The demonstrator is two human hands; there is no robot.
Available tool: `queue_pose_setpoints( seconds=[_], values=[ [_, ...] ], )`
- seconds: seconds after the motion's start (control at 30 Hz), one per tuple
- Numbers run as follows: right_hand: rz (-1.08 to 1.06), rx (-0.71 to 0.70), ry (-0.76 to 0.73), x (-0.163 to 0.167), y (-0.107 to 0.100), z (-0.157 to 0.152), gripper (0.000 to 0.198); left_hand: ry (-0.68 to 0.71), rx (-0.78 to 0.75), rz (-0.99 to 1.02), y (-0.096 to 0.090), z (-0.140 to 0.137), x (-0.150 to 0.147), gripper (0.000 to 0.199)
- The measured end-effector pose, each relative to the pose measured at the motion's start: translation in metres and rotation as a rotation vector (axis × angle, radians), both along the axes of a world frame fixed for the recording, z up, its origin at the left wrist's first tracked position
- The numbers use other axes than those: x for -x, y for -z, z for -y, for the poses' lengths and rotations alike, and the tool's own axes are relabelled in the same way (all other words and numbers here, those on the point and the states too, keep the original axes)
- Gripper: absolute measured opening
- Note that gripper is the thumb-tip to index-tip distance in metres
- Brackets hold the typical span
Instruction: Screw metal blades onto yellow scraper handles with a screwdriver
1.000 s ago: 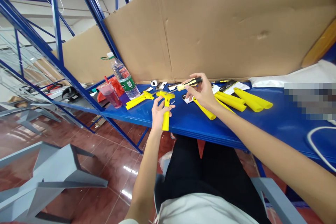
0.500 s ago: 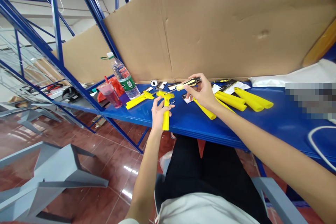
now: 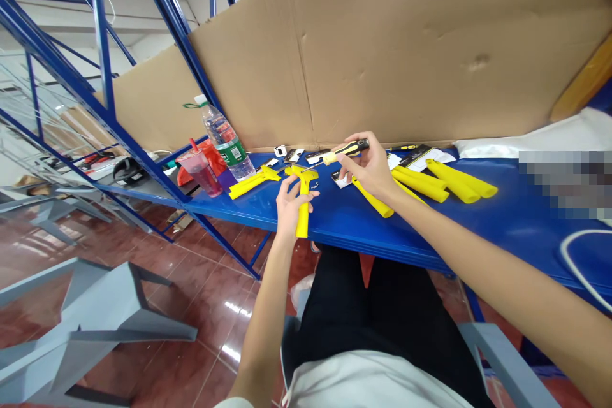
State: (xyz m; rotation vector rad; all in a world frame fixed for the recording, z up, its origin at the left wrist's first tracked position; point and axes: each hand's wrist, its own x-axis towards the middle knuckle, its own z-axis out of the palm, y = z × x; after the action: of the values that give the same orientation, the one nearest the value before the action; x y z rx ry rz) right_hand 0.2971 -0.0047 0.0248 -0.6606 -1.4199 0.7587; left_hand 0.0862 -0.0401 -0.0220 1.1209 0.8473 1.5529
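My left hand [image 3: 289,204] is wrapped round the handle of a yellow T-shaped plastic tool [image 3: 302,220], held upright over the front of the blue table. In my right hand [image 3: 370,169] is a screwdriver [image 3: 351,149] with a yellow and black handle, its shaft pointing left. The shaft's end meets the head of the yellow tool; the exact contact is too small to make out. Another yellow T-shaped tool [image 3: 253,183] lies to the left of my left hand. Some tiny pieces [image 3: 314,185] sit just behind the held tool.
Several yellow tube-like handles [image 3: 421,183] lie right of my right hand on the blue table [image 3: 507,229]. Printed cards [image 3: 425,157] rest near the cardboard wall [image 3: 392,44]. A water bottle [image 3: 227,140] and a red drink cup [image 3: 203,172] stand at left, beside a blue post [image 3: 162,0].
My right hand and the screwdriver have shifted very slightly to the right. My left hand and the yellow tool have hardly moved.
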Motion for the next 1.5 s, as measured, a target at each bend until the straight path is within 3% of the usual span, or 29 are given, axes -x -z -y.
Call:
queue_pose_setpoints(
  seconds=[0.23,0.47,0.8,1.1,1.5],
  values=[
    [-0.001,-0.007,0.126,-0.007,0.006,-0.014,0.061,0.028,-0.022,-0.016,0.002,-0.001,-0.001,0.073],
    [-0.016,0.018,-0.042,-0.003,0.000,0.000,0.069,0.000,-0.004,0.004,0.001,-0.001,-0.001,0.073],
    [0.015,-0.049,0.073,-0.010,0.004,-0.011,0.066,0.013,-0.017,-0.035,-0.003,0.005,-0.002,0.071],
    [-0.044,-0.012,-0.109,-0.005,-0.001,-0.001,0.068,0.005,-0.015,-0.048,-0.003,0.004,-0.003,0.071],
    [-0.081,-0.028,0.011,-0.008,0.001,-0.007,0.062,0.021,-0.049,-0.069,-0.001,0.004,-0.002,0.071]
  ],
)
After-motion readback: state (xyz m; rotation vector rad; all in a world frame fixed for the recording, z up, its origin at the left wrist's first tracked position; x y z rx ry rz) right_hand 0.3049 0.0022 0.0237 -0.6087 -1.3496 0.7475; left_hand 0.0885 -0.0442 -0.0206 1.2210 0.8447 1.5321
